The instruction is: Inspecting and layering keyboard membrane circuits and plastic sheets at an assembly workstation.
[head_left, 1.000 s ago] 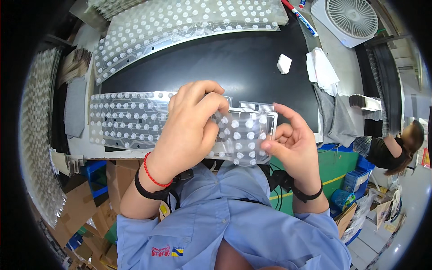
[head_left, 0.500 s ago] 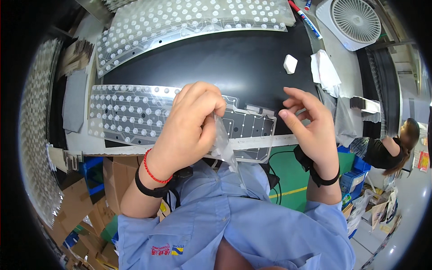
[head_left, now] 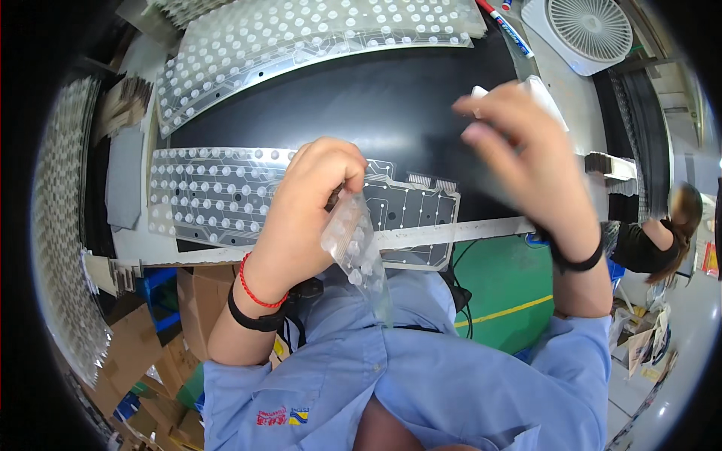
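Note:
My left hand [head_left: 304, 199] is closed on a clear plastic strip with rounded domes [head_left: 356, 244]; the strip hangs down past the bench edge. Beneath that hand lies a transparent keyboard membrane sheet [head_left: 214, 188], its left part covered with white domes and its right part bare circuit lines. My right hand [head_left: 535, 154], smeared by motion, is over the right of the black mat, thumb and fingers apart. Just past its fingertips a small white block [head_left: 478, 92] shows in part; whether they touch I cannot tell.
A stack of domed membrane sheets [head_left: 316, 37] covers the far side of the black mat [head_left: 338, 98]. A red marker [head_left: 505, 30] and a white fan [head_left: 589, 31] are at the far right. Cardboard boxes [head_left: 203, 301] stand below left. Another person [head_left: 650, 240] is at far right.
My right hand has moved away from me and to the right, toward the white block. The strip in my left hand has turned, showing more of its domed face.

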Available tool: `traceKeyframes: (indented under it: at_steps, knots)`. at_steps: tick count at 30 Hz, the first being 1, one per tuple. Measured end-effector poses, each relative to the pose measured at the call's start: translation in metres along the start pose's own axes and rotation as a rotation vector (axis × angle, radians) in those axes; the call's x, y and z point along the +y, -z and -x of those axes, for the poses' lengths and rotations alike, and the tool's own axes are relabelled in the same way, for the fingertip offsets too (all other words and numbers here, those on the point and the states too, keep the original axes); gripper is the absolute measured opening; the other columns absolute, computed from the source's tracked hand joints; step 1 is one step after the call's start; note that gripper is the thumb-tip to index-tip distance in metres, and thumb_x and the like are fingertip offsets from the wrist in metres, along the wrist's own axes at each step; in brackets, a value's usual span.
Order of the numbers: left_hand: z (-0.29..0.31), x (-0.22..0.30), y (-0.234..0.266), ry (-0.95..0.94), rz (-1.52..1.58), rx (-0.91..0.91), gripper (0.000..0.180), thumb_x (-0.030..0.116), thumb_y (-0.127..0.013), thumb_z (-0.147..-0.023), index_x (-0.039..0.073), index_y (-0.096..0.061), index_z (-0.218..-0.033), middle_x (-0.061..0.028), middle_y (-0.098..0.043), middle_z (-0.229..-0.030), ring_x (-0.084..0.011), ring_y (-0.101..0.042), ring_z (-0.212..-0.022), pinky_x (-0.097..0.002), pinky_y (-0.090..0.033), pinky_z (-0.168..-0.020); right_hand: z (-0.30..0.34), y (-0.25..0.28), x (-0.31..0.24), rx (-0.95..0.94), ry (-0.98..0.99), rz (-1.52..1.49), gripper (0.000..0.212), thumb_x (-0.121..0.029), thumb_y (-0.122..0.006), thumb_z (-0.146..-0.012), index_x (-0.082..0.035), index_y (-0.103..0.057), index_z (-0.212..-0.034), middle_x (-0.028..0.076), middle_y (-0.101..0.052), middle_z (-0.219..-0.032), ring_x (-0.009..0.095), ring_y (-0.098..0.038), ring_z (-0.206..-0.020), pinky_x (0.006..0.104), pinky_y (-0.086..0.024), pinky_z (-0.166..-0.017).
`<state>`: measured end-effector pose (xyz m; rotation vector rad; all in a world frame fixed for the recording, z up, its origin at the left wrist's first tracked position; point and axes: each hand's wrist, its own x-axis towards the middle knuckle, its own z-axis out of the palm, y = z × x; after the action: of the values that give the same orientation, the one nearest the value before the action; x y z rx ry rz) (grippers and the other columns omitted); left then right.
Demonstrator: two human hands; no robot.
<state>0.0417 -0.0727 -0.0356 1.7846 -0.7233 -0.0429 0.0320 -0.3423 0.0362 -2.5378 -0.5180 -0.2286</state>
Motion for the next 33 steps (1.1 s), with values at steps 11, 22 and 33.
traceKeyframes:
  at_steps: [11, 22, 33]
  knots:
    - [-0.002, 0.001, 0.0, -0.037, -0.118, -0.049, 0.023, -0.004, -0.063, -0.072, 0.006, -0.051, -0.089, -0.0114, -0.059, -0.103, -0.0332, -0.055, -0.097, -0.0396, -0.044, -0.088, 0.025, -0.051, -0.046, -0.302, 0.107, 0.323, 0.042, -0.009, -0.061, -0.081, -0.004, -0.069, -0.122, 0.006, -0.059, -0.094, 0.023, -0.062, -0.086, 0.0328, -0.058, -0.066]
    - [-0.001, 0.002, 0.003, -0.029, -0.149, -0.073, 0.015, -0.001, -0.06, -0.076, 0.004, -0.053, -0.089, -0.0151, -0.061, -0.11, -0.0303, -0.056, -0.101, -0.0363, -0.045, -0.091, 0.042, -0.012, -0.04, 0.014, -0.222, 0.081, 0.008, -0.008, -0.073, -0.085, -0.004, -0.067, -0.087, 0.011, -0.062, -0.081, 0.031, -0.064, -0.072, 0.0392, -0.049, -0.063]
    - [-0.001, -0.002, 0.001, -0.079, -0.144, -0.037, 0.024, -0.003, -0.064, -0.071, 0.006, -0.052, -0.09, -0.0101, -0.059, -0.1, -0.032, -0.055, -0.094, -0.0378, -0.044, -0.087, 0.062, -0.032, -0.045, -0.097, -0.361, -0.176, 0.013, -0.009, -0.069, -0.09, -0.004, -0.069, -0.102, 0.011, -0.065, -0.083, 0.03, -0.064, -0.074, 0.038, -0.051, -0.065]
